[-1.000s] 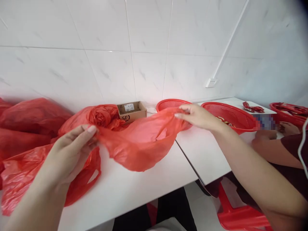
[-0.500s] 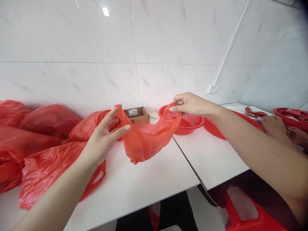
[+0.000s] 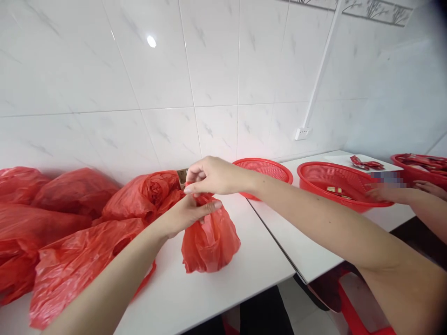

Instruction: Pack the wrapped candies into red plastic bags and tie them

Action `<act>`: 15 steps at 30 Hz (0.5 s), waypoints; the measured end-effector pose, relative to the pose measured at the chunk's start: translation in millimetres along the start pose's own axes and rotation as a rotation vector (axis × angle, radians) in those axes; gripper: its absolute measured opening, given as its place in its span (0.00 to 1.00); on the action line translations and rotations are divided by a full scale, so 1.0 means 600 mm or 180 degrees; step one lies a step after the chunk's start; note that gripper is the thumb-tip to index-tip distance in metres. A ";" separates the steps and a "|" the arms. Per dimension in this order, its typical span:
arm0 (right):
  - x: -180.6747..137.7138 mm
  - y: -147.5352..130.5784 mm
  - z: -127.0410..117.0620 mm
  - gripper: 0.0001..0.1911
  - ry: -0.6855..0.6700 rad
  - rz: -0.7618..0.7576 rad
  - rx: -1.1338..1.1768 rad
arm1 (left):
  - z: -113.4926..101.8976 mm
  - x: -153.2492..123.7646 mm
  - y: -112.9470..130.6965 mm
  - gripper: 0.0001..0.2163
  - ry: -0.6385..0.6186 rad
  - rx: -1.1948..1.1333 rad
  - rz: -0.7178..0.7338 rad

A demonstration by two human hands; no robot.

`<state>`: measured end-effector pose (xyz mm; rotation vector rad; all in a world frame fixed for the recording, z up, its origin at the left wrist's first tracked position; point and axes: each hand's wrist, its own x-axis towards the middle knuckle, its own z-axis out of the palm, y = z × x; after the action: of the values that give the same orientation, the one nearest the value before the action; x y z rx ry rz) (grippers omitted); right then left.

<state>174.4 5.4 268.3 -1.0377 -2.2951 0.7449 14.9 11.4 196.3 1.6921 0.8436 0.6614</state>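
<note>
A red plastic bag (image 3: 211, 244) hangs over the white table, its lower part bulging and its neck gathered. My left hand (image 3: 186, 215) is closed around the neck, thumb at the front, with the other fingers largely hidden. Just above, my right hand (image 3: 209, 177) crosses over and pinches the top of the same bag; the pinched plastic is mostly covered by the fingers. Close by on the left lies a twisted-shut red bag (image 3: 139, 195). What the held bag contains cannot be made out.
More filled red bags (image 3: 77, 193) crowd the table's left side. Behind my right arm are a red mesh basket (image 3: 263, 164) and a larger red basket (image 3: 331, 168). A co-worker's hand (image 3: 379, 193) reaches into the larger one. A cardboard box (image 3: 183, 178) shows partly.
The bag was stretched wide between my hands; now its top is gathered. My right hand has come left to meet my left hand. The co-worker's hand now reaches into the basket.
</note>
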 end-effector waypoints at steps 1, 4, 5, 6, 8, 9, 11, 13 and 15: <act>0.001 0.005 0.009 0.06 0.0046 -0.0063 0.0196 | 0.001 0.001 -0.005 0.14 0.0067 -0.0132 -0.0055; -0.006 0.042 0.026 0.12 0.0313 -0.0192 0.0411 | -0.001 -0.003 -0.019 0.15 0.0227 -0.0751 -0.0376; -0.011 0.058 0.028 0.13 0.0313 -0.0194 0.0362 | -0.002 -0.004 -0.023 0.16 0.0247 -0.0888 -0.0469; -0.016 0.073 0.030 0.13 0.0251 -0.0132 0.0315 | -0.004 -0.006 -0.027 0.16 0.0254 -0.0977 -0.0522; -0.027 0.093 0.031 0.10 0.0099 0.0066 0.0346 | -0.006 -0.009 -0.034 0.17 0.0219 -0.1055 -0.0517; -0.034 0.097 0.031 0.08 0.0124 0.0136 0.0425 | -0.007 -0.010 -0.037 0.17 0.0190 -0.1065 -0.0488; -0.052 0.088 0.031 0.05 0.0432 0.0086 0.0569 | -0.008 -0.012 -0.040 0.17 0.0148 -0.1083 -0.0437; -0.072 0.066 0.035 0.05 0.0713 -0.0107 0.0632 | -0.011 -0.015 -0.041 0.15 0.0065 -0.1069 -0.0395; -0.090 0.044 0.043 0.07 0.0696 -0.0271 0.0682 | -0.017 -0.019 -0.040 0.13 -0.0130 -0.1079 -0.0356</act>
<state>202.5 -29.2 220.6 -0.8722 -2.0112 0.7821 -4.8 11.8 175.4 1.3398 0.7447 0.6507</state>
